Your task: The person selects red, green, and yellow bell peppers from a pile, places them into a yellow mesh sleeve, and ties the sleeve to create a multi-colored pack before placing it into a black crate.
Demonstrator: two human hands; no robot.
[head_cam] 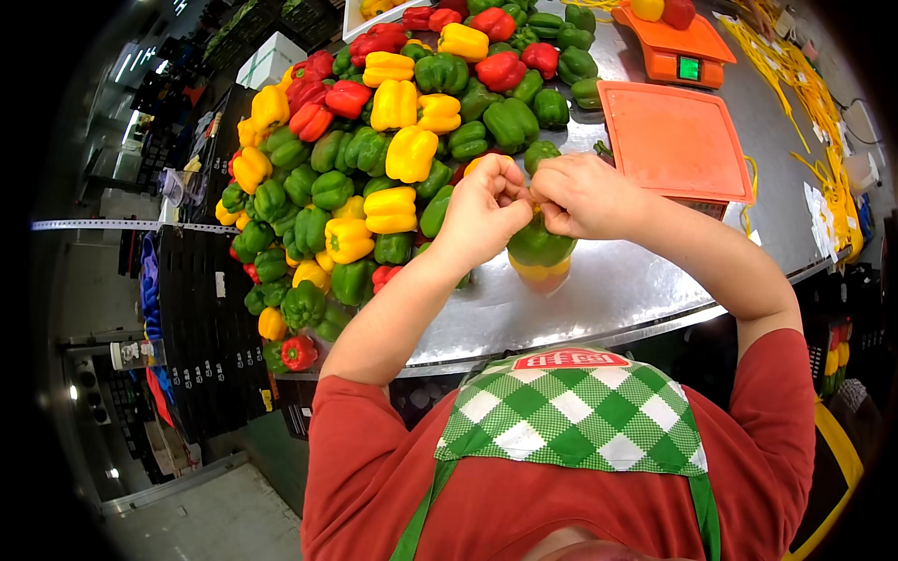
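Note:
A stack of bell peppers point(540, 247) stands before me on the metal table, green on top, yellow below and a reddish one at the bottom. Around it seems to be a clear bag point(549, 284), its bottom on the tabletop. My left hand point(491, 200) and my right hand point(584, 193) meet just above the green pepper. Both pinch the bag's gathered top with thumbs and fingertips, and the fingers hide most of that spot. A loose green pepper point(540, 153) lies just beyond my hands.
A large heap of green, yellow and red bell peppers point(365, 147) covers the table's left side. To the right sit an orange scale platform point(673, 137) and another orange scale point(684, 52) bearing two peppers. Yellow tagged ties point(828, 140) hang along the right edge. Black crates point(210, 308) stand left.

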